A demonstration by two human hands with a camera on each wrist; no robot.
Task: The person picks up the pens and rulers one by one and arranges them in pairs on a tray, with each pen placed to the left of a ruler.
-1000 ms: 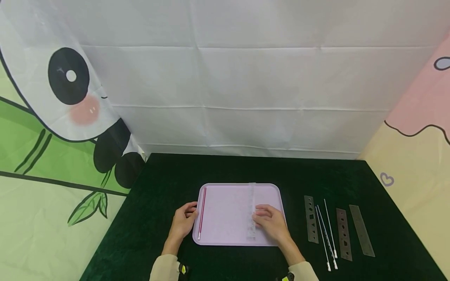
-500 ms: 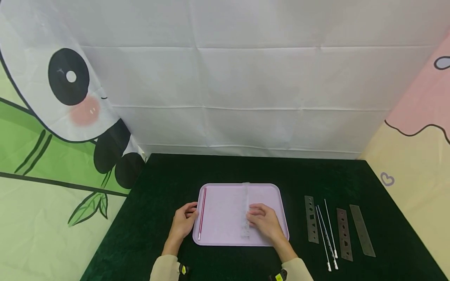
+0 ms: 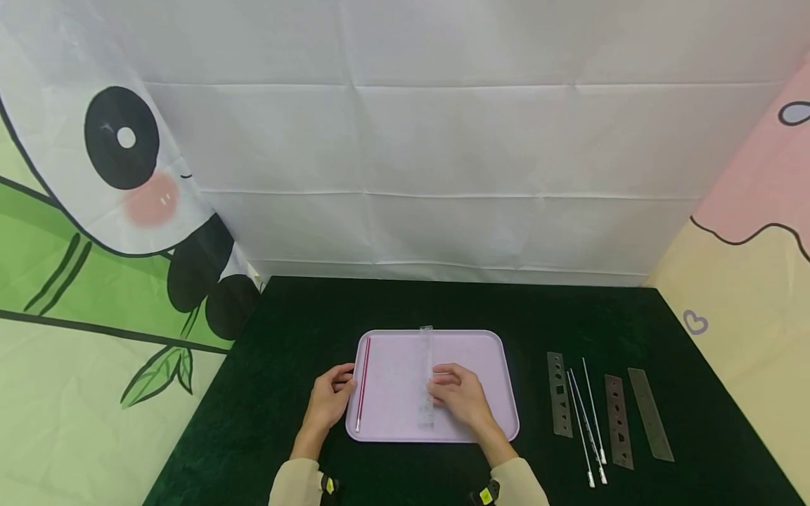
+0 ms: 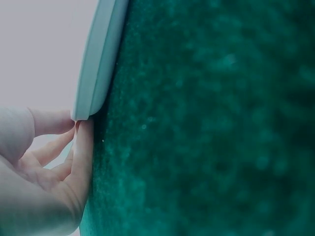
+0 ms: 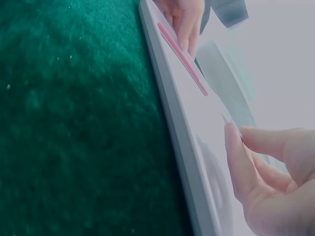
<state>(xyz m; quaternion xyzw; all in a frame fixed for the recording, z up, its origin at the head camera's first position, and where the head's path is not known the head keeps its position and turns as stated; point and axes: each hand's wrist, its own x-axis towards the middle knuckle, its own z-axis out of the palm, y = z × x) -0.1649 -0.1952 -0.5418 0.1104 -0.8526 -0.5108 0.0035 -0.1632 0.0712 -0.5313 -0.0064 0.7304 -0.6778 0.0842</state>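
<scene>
My R hand (image 3: 465, 397) has the clear plastic strip (image 3: 426, 351) pinched b/w thumb & fingers, about mid-length on its R long edge. It's over the middle of the tray (image 3: 392, 407), running near edge to far edge, far end just past the far rim; can't tell if it's touching the tray floor. My L hand (image 3: 329, 400) pinches the tray's L rim, thumb on top. Red stick (image 3: 363, 383) lies inside along the tray's L edge.

Strip looks v light, thin, fairly stiff, prob a bit slippery, might crack if bent hard. Mid-edge hold seems best for balance, fingertips only, w/o squeezing. Tray seems light too, so a rim pinch shd be enough to steady it.

On the surface, toward its R edge: metal plates (image 3: 560, 395) & thin rods (image 3: 593, 410), well apart from my hands
</scene>
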